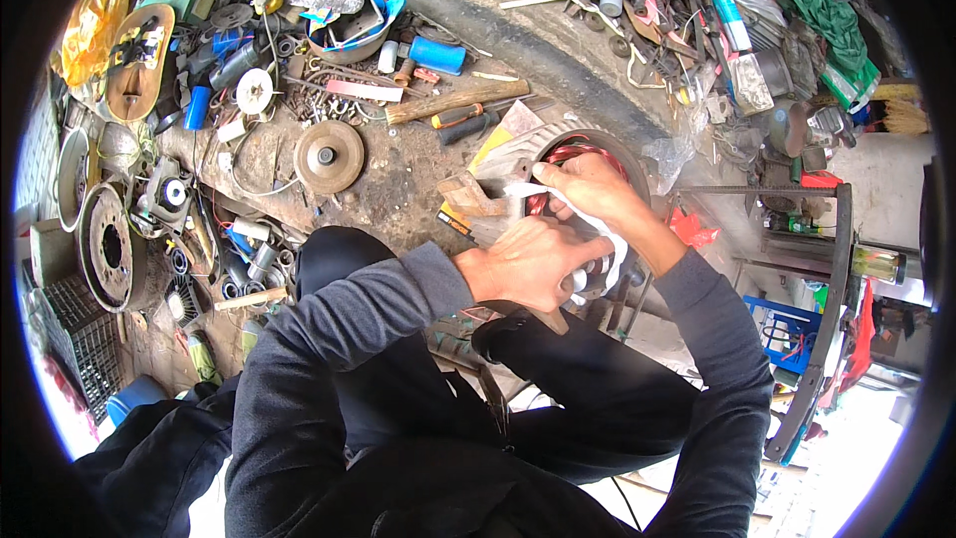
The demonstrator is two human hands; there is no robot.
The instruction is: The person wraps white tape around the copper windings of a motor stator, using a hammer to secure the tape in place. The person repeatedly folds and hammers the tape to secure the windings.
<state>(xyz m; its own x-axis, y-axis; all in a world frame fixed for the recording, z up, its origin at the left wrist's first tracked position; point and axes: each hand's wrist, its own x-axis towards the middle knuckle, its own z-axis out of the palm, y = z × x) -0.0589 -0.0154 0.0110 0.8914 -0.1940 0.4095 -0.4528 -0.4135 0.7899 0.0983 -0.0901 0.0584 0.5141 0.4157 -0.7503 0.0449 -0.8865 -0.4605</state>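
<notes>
An electric motor's ribbed metal housing lies before me, its open end showing red copper windings. At that open end my right hand pinches one part of a white strip of cloth or tape between thumb and fingers. My left hand is at the near side of the opening, with the strip passing over its fingers; its fingertips are partly hidden. A rusty metal foot juts from the housing on the left.
A wooden stick, an orange-handled screwdriver and a round metal disc lie beyond my knees. Motor parts and a wheel rim crowd the left. A metal frame stands at the right, below heaped scrap and a spray can.
</notes>
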